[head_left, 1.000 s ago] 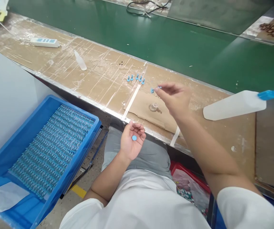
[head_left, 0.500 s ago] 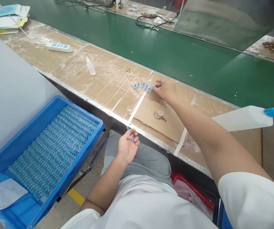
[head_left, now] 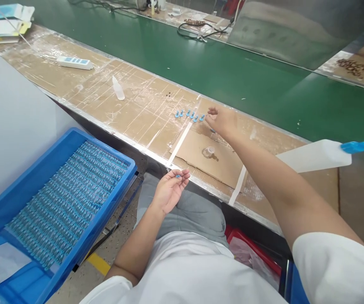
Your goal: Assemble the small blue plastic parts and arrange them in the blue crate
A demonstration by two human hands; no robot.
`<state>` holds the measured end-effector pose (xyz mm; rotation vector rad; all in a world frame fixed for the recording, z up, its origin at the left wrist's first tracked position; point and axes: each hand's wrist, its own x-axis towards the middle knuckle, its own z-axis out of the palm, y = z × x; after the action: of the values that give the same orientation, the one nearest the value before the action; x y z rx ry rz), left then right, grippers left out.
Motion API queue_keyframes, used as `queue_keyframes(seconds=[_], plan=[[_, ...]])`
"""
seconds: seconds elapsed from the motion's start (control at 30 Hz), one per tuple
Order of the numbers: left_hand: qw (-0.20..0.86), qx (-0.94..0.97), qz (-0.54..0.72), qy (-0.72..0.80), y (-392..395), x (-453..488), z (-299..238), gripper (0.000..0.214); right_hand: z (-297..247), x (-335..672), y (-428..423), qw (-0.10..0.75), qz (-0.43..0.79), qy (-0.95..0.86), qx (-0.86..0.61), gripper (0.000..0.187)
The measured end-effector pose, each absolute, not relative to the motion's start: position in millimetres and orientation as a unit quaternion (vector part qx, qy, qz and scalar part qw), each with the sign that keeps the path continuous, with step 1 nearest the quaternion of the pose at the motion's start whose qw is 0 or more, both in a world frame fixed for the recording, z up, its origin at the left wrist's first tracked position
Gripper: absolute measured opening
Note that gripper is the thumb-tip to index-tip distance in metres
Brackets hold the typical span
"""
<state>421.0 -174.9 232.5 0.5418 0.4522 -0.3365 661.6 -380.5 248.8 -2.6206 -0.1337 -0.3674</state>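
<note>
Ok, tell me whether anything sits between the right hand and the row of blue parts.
Nothing visible does. The right hand hovers just right of the row of blue parts, only bare bench between. The left hand holds another blue part.

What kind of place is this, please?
Most likely a factory assembly line: a long green conveyor belt runs beside a taped workbench, and a blue tray holds many rows of identical small blue parts.

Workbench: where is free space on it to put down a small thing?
Free: the bare strip between the small bottle and the blue parts, and the cardboard left of the clear cap. Crowded: around the blue parts, where the right hand is.
</note>
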Motion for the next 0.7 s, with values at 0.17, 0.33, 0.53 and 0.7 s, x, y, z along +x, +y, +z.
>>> queue_keyframes(seconds=[0.17,0.33,0.53,0.7], plan=[[0.94,0.241,-0.162,0.18,-175,422,246,0.019,284,577,-374,0.343,-0.235,-0.111,-0.903,0.017],[0.958,0.174,-0.17,0.155,-176,422,261,0.036,284,471,-361,0.407,-0.228,-0.249,-0.849,0.014],[0.952,0.173,-0.194,0.162,-190,411,266,0.039,255,428,-344,0.442,-0.166,-0.273,-0.838,0.03],[0.947,0.199,-0.186,0.172,-198,404,262,0.034,245,420,-341,0.51,-0.124,-0.236,-0.818,0.025]])
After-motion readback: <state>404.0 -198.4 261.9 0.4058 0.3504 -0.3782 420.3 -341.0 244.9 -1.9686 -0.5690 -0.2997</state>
